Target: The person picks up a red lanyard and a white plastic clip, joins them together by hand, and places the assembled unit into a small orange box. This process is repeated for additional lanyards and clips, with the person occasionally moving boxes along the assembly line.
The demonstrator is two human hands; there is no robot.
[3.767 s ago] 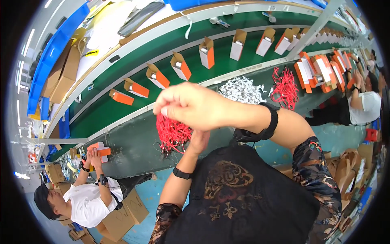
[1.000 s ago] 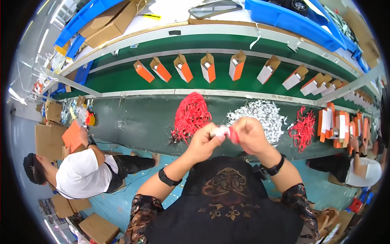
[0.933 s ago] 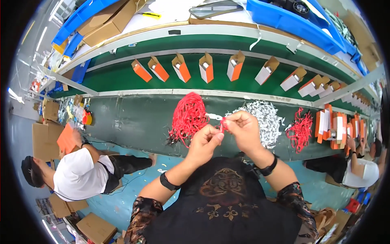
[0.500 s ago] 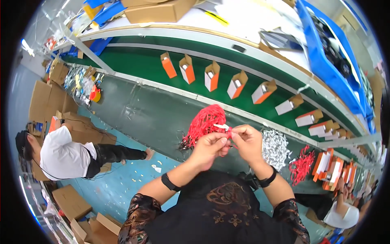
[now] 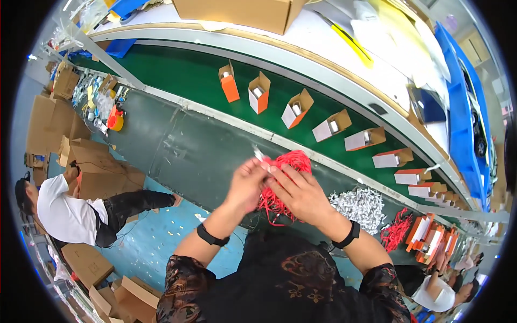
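Both my hands meet over the dark green work surface, in front of a heap of red cords (image 5: pixel 295 160). My left hand (image 5: pixel 245 188) is closed in a pinch on a red cord (image 5: pixel 266 161), whose whitish, shiny end piece (image 5: pixel 257 153) sticks out past the fingertips. My right hand (image 5: pixel 299 196) reaches in from the right, its fingertips pressed together on the same cord. Its palm and outer fingers cover part of the heap. Beside my right wrist lies a pile of small silvery-white pieces (image 5: pixel 358 209), too small to make out singly.
Several open orange-and-white boxes (image 5: pixel 296 109) stand in a row on the green belt (image 5: pixel 177 67). Above it is a shelf with a carton (image 5: pixel 237 12), a yellow cutter (image 5: pixel 353 44) and a blue crate (image 5: pixel 458 118). More red cords (image 5: pixel 396 230) lie right. A person (image 5: pixel 70 207) works left.
My hands have shifted left across the red heap with the cord, and its whitish end now points up and away. My right fingers have stretched out more. The view has turned slightly.
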